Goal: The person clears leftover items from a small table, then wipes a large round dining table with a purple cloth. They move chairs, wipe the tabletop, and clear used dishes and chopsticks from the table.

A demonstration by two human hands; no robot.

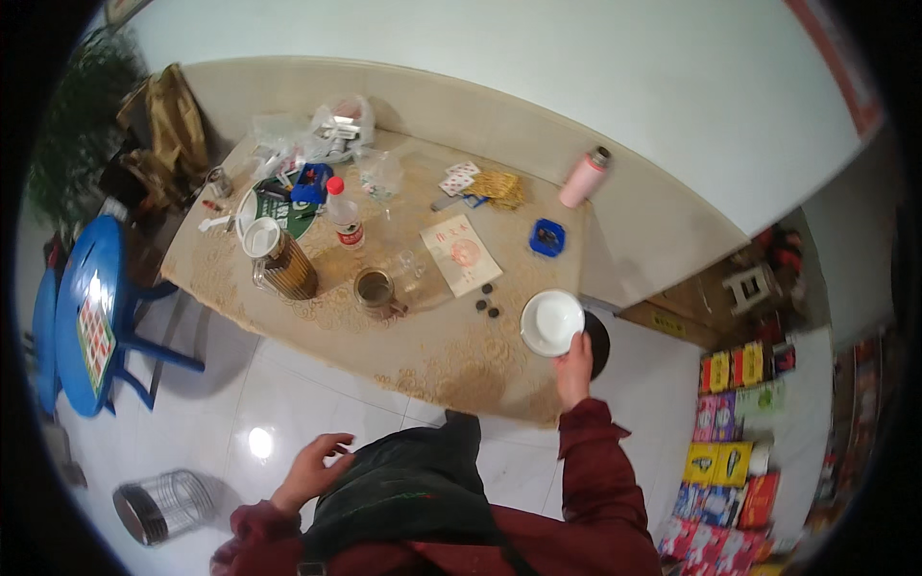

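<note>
My right hand (574, 370) grips the near rim of a white bowl (553, 323) at the right end of the table; whether the bowl rests on the cloth or hangs just above it I cannot tell. Several small black discs (487, 305) lie just left of the bowl. Beyond them is a cream booklet (461, 253) with a red print. My left hand (315, 468) hangs in front of my dark apron, off the table, fingers loosely bent and apart, holding nothing. A glass mug (375, 291) stands near the table's front edge.
On the patterned tablecloth (451, 370) stand a jug (283, 259), a red-capped bottle (344, 216), a blue ashtray (546, 237) and a pink flask (584, 178). Plastic bags (341, 130) lie at the back. Blue stools (91, 288) are left, a wire basket (163, 506) lower left, boxed goods (718, 466) right.
</note>
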